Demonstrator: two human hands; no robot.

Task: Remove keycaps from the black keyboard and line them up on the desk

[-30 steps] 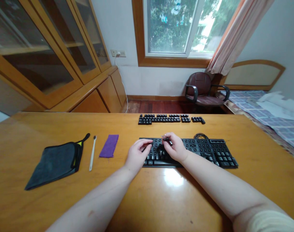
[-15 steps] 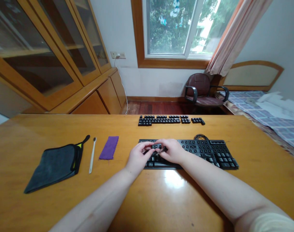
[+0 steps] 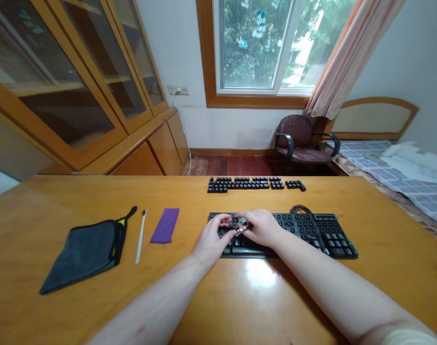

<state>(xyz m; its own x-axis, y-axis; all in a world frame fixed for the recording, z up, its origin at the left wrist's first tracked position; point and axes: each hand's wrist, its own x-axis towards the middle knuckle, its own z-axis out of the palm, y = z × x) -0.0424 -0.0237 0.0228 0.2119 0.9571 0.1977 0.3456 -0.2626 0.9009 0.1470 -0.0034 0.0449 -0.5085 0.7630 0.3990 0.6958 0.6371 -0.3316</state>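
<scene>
A black keyboard (image 3: 293,221) lies on the desk with many of its key positions showing no caps; larger caps remain on its number pad and along the front row. Above its left part, my right hand (image 3: 261,227) pinches a small shiny metal tool (image 3: 242,229), whose exact kind I cannot make out. My left hand (image 3: 214,235) rests by the keyboard's left end, its fingers curved and parted from the thumb. That thumb's tip is close to or touching the tool's end. Loose black keycaps (image 3: 247,184) sit in rows behind the keyboard.
To the left on the wooden desk (image 3: 106,191) are a folded dark grey cloth (image 3: 87,251), a white toothbrush (image 3: 140,239) and a purple cloth piece (image 3: 165,225). A coiled cable (image 3: 300,209) lies behind the keyboard. Beyond the desk stands a chair (image 3: 297,136).
My left fingers have spread away from the thumb, and the metal tool in my right hand shows more clearly. The whole view has shifted slightly, with the desk appearing lower.
</scene>
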